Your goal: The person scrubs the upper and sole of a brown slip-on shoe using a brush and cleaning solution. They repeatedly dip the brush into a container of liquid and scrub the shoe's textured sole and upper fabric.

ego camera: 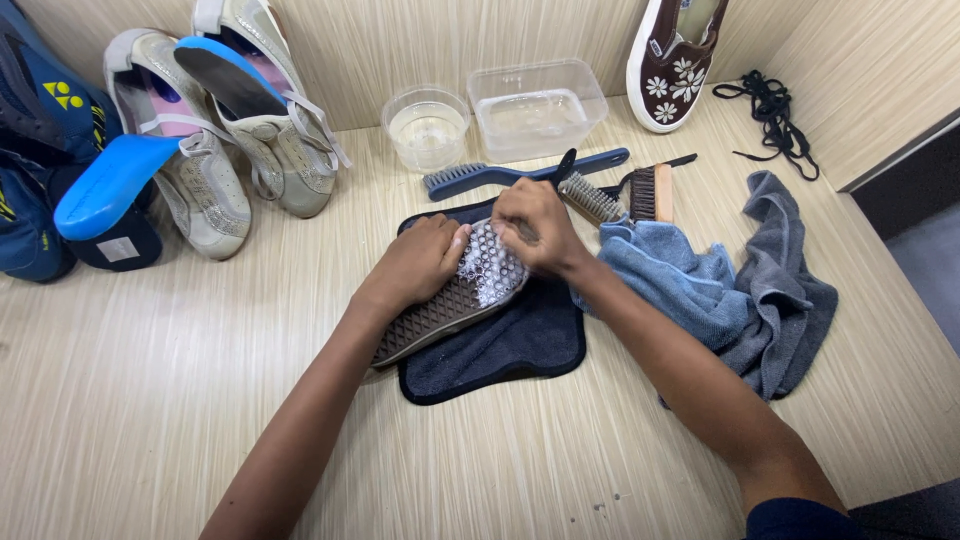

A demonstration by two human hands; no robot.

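Head view of a pale wood-grain worktop [150,400]. A shoe [450,305] lies sole-up on a dark mat [520,345] at centre; its long axis runs from lower left to upper right, with the foam-covered end toward the upper right. The sole shows a dark waffle tread, white with suds under the hands.

The left hand [420,262] reaches in from the lower left, palm down, fingers curled over the shoe's upper edge and gripping it. The right hand [535,225] comes from the lower right, forearm stretched diagonally, fingers closed in a fist over the soapy end; what it clasps is hidden by the fingers.

Behind the mat lie a blue-handled brush [520,172], a wire brush [590,198] and a wooden-backed brush [652,192]. Farther back, against the wall, stand a round clear tub [428,125] and a rectangular clear tub [538,108], both holding liquid. A blue cloth [670,280] and a grey cloth [790,290] lie bunched to the right of the mat. A brown shoe with white flowers [672,65] leans on the wall at upper right, a black lace [770,110] beside it. At left lies a pair of pale shoes [240,160], a blue insole [105,185] and dark blue shoes [40,150] bearing a yellow emblem.
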